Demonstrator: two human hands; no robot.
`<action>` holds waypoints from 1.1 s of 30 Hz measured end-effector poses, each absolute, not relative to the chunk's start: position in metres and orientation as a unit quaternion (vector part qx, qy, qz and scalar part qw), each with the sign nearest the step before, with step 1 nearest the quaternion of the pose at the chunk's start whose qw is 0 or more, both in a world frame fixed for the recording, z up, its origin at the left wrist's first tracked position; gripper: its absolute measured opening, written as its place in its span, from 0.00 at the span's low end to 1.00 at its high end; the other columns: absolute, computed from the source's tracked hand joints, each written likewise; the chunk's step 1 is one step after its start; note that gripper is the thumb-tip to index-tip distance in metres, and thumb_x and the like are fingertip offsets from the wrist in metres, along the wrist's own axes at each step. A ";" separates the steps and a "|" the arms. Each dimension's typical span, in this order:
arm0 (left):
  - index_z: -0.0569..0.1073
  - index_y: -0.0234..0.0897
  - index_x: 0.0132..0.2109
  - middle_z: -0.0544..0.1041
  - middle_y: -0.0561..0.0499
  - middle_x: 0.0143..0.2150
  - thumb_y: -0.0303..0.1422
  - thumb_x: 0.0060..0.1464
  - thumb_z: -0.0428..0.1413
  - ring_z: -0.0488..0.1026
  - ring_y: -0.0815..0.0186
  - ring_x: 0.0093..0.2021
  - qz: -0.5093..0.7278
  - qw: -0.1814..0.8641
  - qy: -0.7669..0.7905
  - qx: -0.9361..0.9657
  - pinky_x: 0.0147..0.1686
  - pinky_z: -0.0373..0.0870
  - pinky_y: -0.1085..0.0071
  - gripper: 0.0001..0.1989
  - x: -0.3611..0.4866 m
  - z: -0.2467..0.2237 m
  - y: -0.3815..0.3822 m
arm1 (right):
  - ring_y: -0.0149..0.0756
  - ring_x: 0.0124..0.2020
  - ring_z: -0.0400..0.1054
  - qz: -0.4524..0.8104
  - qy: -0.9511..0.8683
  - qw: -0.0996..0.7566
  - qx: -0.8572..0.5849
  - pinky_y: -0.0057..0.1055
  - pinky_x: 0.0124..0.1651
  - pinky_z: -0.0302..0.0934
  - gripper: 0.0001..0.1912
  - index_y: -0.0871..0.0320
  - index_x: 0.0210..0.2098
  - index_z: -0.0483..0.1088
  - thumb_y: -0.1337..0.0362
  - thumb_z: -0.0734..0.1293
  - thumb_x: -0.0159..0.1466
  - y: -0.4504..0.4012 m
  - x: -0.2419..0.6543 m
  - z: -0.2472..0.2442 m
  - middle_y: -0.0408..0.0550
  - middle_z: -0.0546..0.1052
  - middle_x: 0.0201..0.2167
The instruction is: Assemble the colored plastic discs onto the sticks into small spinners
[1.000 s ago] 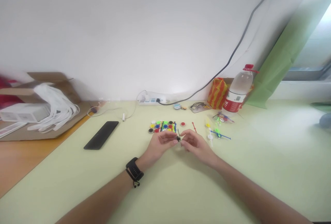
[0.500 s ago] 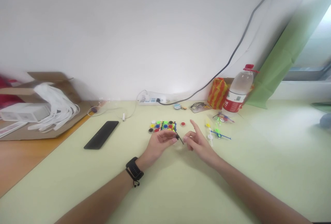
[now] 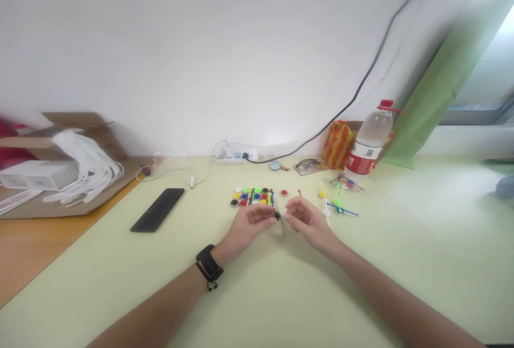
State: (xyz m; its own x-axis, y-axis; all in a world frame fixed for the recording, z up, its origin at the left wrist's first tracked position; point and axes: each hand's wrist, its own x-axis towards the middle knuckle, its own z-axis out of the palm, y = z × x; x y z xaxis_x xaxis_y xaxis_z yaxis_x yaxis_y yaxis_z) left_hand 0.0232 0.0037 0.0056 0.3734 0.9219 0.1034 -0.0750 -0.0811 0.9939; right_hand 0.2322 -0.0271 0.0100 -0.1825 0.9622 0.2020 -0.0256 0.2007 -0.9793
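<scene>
My left hand (image 3: pixel 254 224), a black watch (image 3: pixel 209 263) on its wrist, pinches a small black plastic piece (image 3: pixel 277 216) between thumb and fingertips. A thin dark streak below the piece is blurred. Just right of it, apart from the piece, my right hand (image 3: pixel 304 218) has its fingers curved and its thumb off the fingertips, with nothing visible in it. Behind my left hand lie rows of colored round discs (image 3: pixel 244 196) and several thin colored sticks (image 3: pixel 261 196). One red disc (image 3: pixel 284 193) sits alone. The tip of a red stick (image 3: pixel 299 192) shows behind my right fingers.
Colored stick-and-disc pieces (image 3: pixel 339 207) lie to the right. Behind them stand a bottle (image 3: pixel 365 144) and a striped bag (image 3: pixel 337 144). A power strip (image 3: pixel 236 156) rests by the wall. A black slab (image 3: pixel 158 210) and a cardboard box (image 3: pixel 88 198) with white straps are left.
My right index finger, raised before, has curled down. The black stick at the left fingertips, sharp before, now looks smeared. A red stick tip has come into view behind the right hand.
</scene>
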 end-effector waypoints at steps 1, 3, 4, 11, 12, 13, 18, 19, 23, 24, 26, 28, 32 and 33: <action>0.82 0.36 0.44 0.84 0.44 0.46 0.37 0.48 0.72 0.81 0.55 0.49 0.430 0.577 0.355 0.597 0.56 0.76 0.58 0.17 0.024 0.006 0.003 | 0.34 0.31 0.64 0.482 -0.604 0.497 -0.394 0.30 0.32 0.58 0.20 0.53 0.43 0.68 0.47 0.73 0.62 -0.028 0.232 0.009 0.42 0.69 0.31; 0.82 0.35 0.44 0.84 0.43 0.46 0.37 0.47 0.72 0.81 0.55 0.49 0.429 0.578 0.353 0.598 0.55 0.76 0.57 0.17 0.024 0.007 0.003 | 0.36 0.34 0.66 0.468 -0.628 0.479 -0.397 0.32 0.35 0.60 0.19 0.53 0.45 0.69 0.47 0.72 0.63 -0.028 0.231 0.007 0.44 0.71 0.33; 0.82 0.35 0.44 0.84 0.43 0.46 0.37 0.47 0.72 0.81 0.55 0.49 0.429 0.579 0.352 0.597 0.55 0.76 0.57 0.18 0.024 0.007 0.003 | 0.37 0.35 0.67 0.465 -0.636 0.469 -0.399 0.32 0.36 0.61 0.19 0.53 0.45 0.69 0.47 0.71 0.64 -0.028 0.231 0.007 0.45 0.71 0.34; 0.82 0.35 0.46 0.84 0.43 0.46 0.37 0.49 0.71 0.81 0.55 0.49 0.428 0.581 0.352 0.596 0.56 0.75 0.58 0.18 0.023 0.005 0.003 | 0.36 0.34 0.67 0.400 -0.683 0.459 -0.403 0.34 0.36 0.64 0.16 0.52 0.53 0.67 0.53 0.66 0.69 -0.030 0.234 0.006 0.45 0.72 0.35; 0.82 0.35 0.46 0.84 0.43 0.47 0.37 0.49 0.71 0.80 0.55 0.50 0.427 0.581 0.353 0.596 0.56 0.75 0.58 0.18 0.023 0.006 0.003 | 0.35 0.32 0.67 0.379 -0.694 0.459 -0.404 0.34 0.36 0.64 0.19 0.50 0.58 0.65 0.54 0.65 0.70 -0.032 0.234 0.007 0.45 0.72 0.36; 0.82 0.35 0.47 0.84 0.43 0.47 0.37 0.49 0.71 0.80 0.55 0.50 0.425 0.581 0.355 0.597 0.56 0.75 0.58 0.18 0.023 0.007 0.003 | 0.35 0.31 0.66 0.359 -0.703 0.460 -0.405 0.34 0.36 0.64 0.23 0.49 0.63 0.60 0.55 0.64 0.70 -0.033 0.235 0.007 0.45 0.72 0.37; 0.82 0.35 0.47 0.84 0.43 0.47 0.37 0.51 0.70 0.81 0.55 0.50 0.414 0.581 0.360 0.602 0.55 0.76 0.59 0.17 0.022 0.009 0.002 | 0.33 0.28 0.66 0.297 -0.715 0.486 -0.405 0.34 0.33 0.65 0.33 0.49 0.70 0.49 0.54 0.63 0.70 -0.035 0.237 0.006 0.46 0.71 0.43; 0.82 0.35 0.46 0.84 0.43 0.47 0.37 0.50 0.71 0.81 0.55 0.49 0.414 0.582 0.360 0.601 0.55 0.76 0.59 0.17 0.022 0.008 0.002 | 0.33 0.28 0.66 0.300 -0.718 0.479 -0.406 0.33 0.33 0.64 0.25 0.51 0.64 0.59 0.53 0.62 0.71 -0.035 0.238 0.006 0.46 0.72 0.40; 0.82 0.35 0.44 0.84 0.44 0.45 0.37 0.48 0.72 0.81 0.57 0.47 0.425 0.580 0.363 0.592 0.54 0.77 0.60 0.17 0.023 0.005 0.003 | 0.31 0.21 0.55 0.379 -0.705 0.437 -0.409 0.32 0.29 0.55 0.31 0.56 0.18 0.60 0.48 0.55 0.74 -0.029 0.242 0.009 0.41 0.60 0.18; 0.82 0.35 0.44 0.84 0.45 0.44 0.36 0.48 0.72 0.81 0.57 0.47 0.427 0.579 0.365 0.591 0.54 0.77 0.60 0.17 0.023 0.005 0.004 | 0.30 0.20 0.52 0.394 -0.694 0.442 -0.410 0.32 0.28 0.52 0.33 0.55 0.16 0.54 0.47 0.54 0.74 -0.028 0.242 0.010 0.40 0.56 0.16; 0.82 0.35 0.45 0.84 0.45 0.44 0.36 0.48 0.71 0.81 0.58 0.47 0.427 0.579 0.366 0.590 0.54 0.77 0.60 0.17 0.023 0.005 0.004 | 0.29 0.20 0.50 0.405 -0.673 0.460 -0.414 0.32 0.27 0.48 0.32 0.55 0.17 0.53 0.45 0.57 0.73 -0.027 0.243 0.012 0.39 0.55 0.17; 0.82 0.35 0.45 0.84 0.45 0.45 0.36 0.49 0.71 0.81 0.57 0.47 0.427 0.580 0.365 0.590 0.54 0.77 0.60 0.17 0.024 0.006 0.004 | 0.30 0.22 0.52 0.413 -0.665 0.464 -0.414 0.31 0.27 0.48 0.28 0.55 0.21 0.57 0.45 0.60 0.71 -0.027 0.242 0.014 0.39 0.58 0.19; 0.82 0.34 0.45 0.84 0.44 0.45 0.36 0.49 0.71 0.81 0.57 0.47 0.424 0.579 0.363 0.595 0.54 0.76 0.60 0.17 0.024 0.008 0.002 | 0.31 0.27 0.60 0.450 -0.647 0.473 -0.394 0.29 0.30 0.55 0.18 0.55 0.33 0.65 0.48 0.67 0.68 -0.028 0.237 0.013 0.40 0.66 0.27; 0.82 0.34 0.45 0.84 0.43 0.45 0.36 0.49 0.71 0.81 0.57 0.47 0.421 0.579 0.362 0.597 0.54 0.76 0.60 0.17 0.024 0.008 0.001 | 0.32 0.29 0.62 0.458 -0.643 0.474 -0.389 0.29 0.31 0.57 0.16 0.55 0.36 0.65 0.49 0.68 0.67 -0.029 0.236 0.011 0.41 0.68 0.29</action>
